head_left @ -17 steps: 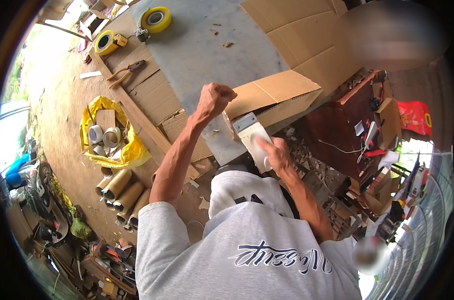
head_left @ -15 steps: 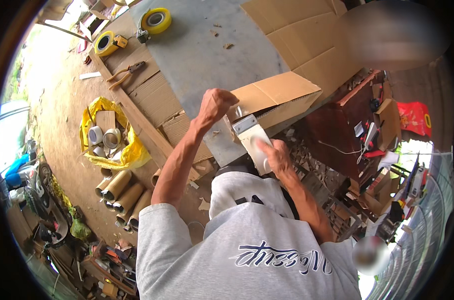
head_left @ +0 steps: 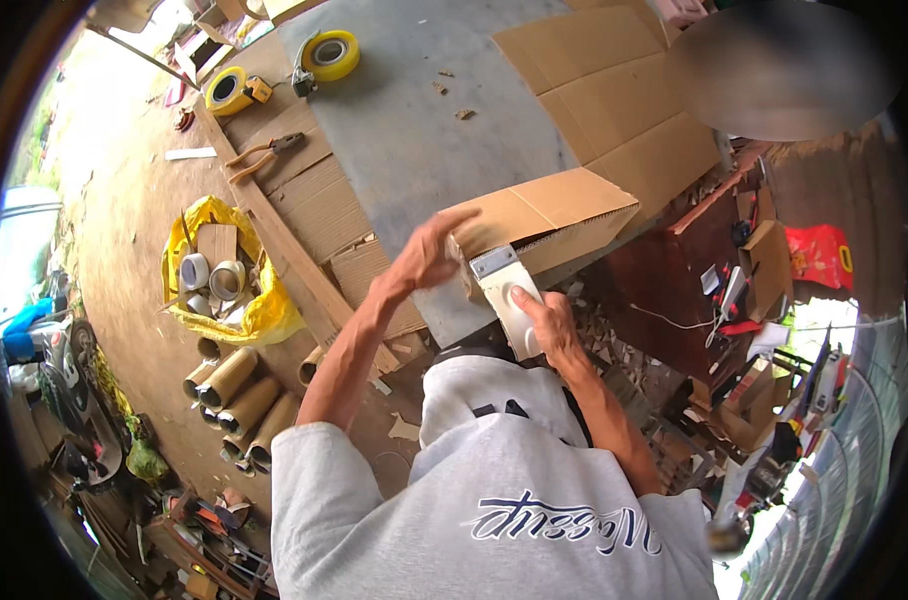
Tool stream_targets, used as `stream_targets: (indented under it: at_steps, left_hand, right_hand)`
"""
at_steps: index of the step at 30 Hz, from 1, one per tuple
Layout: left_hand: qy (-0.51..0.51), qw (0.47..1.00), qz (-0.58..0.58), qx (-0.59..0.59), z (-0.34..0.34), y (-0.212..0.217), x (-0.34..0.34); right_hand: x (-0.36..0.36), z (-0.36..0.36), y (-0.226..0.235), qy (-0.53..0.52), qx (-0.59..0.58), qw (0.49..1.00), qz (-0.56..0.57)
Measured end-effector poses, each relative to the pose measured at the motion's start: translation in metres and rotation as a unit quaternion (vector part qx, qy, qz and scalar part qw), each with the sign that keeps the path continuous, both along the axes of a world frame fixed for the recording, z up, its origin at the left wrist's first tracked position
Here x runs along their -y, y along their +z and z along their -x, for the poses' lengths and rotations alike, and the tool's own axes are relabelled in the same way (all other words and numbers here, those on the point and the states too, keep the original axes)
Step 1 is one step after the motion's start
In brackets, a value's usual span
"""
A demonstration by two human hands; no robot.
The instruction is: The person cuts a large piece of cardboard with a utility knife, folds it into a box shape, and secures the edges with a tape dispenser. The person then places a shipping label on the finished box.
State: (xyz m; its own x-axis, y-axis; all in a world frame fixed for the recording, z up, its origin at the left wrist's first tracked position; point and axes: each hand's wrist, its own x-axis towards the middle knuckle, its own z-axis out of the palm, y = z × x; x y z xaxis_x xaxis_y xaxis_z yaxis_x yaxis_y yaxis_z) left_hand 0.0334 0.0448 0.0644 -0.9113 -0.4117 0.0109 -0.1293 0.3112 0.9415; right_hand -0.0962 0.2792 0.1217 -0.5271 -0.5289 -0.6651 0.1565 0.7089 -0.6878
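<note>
My right hand (head_left: 546, 318) grips a white-handled tool (head_left: 509, 300) with a flat metal blade, its blade against the near edge of a folded brown cardboard piece (head_left: 559, 205). That cardboard lies at the near edge of a grey table (head_left: 414, 140). My left hand (head_left: 426, 255) is open with the fingers stretched out, lying flat on the cardboard's left end just beside the blade. My grey shirt fills the lower middle of the view.
A larger cardboard sheet (head_left: 604, 90) lies further back on the table. Two yellow tape rolls (head_left: 329, 55) and pliers (head_left: 264, 155) are at the far left. A yellow bag (head_left: 264, 315) of tape rolls and cardboard tubes (head_left: 234, 390) sit on the floor. A dark wooden cabinet (head_left: 674, 290) stands right.
My left hand was raised in a fist; it has come down and opened flat on the cardboard. My right hand with the tool has moved up to the cardboard's edge.
</note>
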Motion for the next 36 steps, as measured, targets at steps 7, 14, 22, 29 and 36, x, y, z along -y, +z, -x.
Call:
stream_targets:
  at_steps: [7,14,22,29,36]
  left_hand:
    - [0.013,0.982,0.184,-0.038,0.009,-0.016,-0.045]
    - [0.039,0.966,0.245,-0.07,0.015,-0.016,-0.047]
    - [-0.012,0.973,0.225,-0.06,0.014,-0.009,-0.042]
    - [-0.072,0.976,0.2,-0.053,0.013,-0.005,-0.03]
    - [-0.147,0.966,0.214,0.002,0.016,0.012,-0.017]
  right_hand:
    - [0.007,-0.004,0.019,0.015,-0.017,1.0,0.004]
    - [-0.006,-0.021,0.056,0.032,-0.055,0.998,-0.005]
    - [-0.051,-0.039,0.04,-0.019,-0.04,0.999,0.016]
    - [-0.05,-0.026,-0.016,0.017,-0.076,0.995,-0.056]
    - [-0.022,-0.024,-0.036,0.005,-0.093,0.991,-0.095]
